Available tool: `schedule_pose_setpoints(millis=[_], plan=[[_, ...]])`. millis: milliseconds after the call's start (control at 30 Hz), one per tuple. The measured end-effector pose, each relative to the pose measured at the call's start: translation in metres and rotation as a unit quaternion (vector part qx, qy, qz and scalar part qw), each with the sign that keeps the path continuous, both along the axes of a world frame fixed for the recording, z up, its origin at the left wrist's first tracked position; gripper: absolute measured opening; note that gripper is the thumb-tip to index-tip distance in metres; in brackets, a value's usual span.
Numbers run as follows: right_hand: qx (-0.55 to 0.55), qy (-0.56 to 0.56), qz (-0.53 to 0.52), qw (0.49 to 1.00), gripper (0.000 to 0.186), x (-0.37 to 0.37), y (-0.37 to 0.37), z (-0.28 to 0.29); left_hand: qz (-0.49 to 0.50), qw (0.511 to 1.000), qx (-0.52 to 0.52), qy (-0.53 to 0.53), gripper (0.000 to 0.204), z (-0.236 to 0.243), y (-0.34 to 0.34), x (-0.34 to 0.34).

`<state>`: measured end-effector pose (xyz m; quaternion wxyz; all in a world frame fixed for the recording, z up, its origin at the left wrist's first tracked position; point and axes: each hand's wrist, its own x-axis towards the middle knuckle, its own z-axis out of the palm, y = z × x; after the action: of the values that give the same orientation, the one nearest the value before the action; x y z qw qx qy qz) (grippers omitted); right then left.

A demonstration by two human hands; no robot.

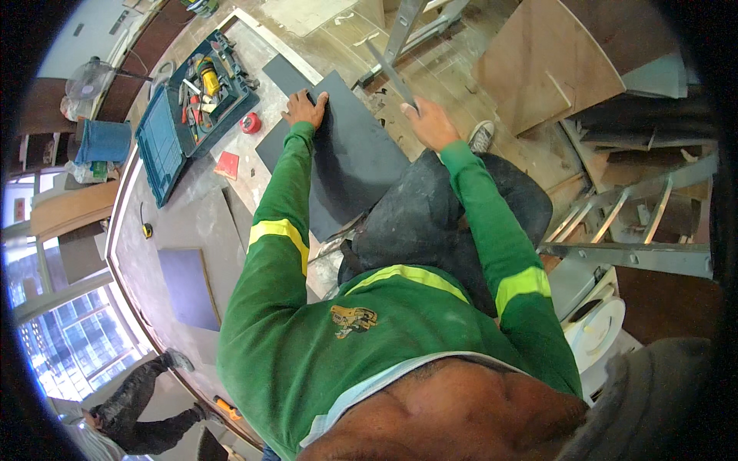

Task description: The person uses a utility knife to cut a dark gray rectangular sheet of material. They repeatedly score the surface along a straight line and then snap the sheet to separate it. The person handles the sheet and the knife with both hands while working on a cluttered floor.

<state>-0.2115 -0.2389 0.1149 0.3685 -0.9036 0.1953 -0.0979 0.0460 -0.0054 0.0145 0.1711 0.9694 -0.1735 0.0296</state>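
My left hand (305,107) lies on a dark grey board (350,146), fingers spread near its far left edge. The board slants across the table toward my lap. Raised beyond its right edge, my right hand (430,123) is closed around one end of a long, flat, grey blade-like tool (390,71). The tool points up and away to the left, apart from the board; its exact kind is unclear. Left of my left hand sit a red round tape roll (250,123) and a small red flat piece (227,165).
An opened teal toolbox (165,142) full of hand tools lies far left, with a tape measure (147,229) and a purplish panel (188,288) nearer. Ladders (630,250) and large wooden panels (546,65) stand right. Another person's legs (142,399) show lower left.
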Motion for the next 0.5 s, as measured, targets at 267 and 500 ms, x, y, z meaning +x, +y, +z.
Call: schedule_pose_setpoints(millis=[267,500], plan=[[0.052,0.018,0.098,0.994,0.038,0.103,-0.007,-0.061,-0.058,0.93,-0.357,0.068,0.066,-0.002,-0.027,0.03],[0.059,-0.019,0.176,0.983,0.051,0.142,-0.005,-0.145,-0.06,0.95,-0.3,-0.054,0.061,-0.007,-0.052,0.022]])
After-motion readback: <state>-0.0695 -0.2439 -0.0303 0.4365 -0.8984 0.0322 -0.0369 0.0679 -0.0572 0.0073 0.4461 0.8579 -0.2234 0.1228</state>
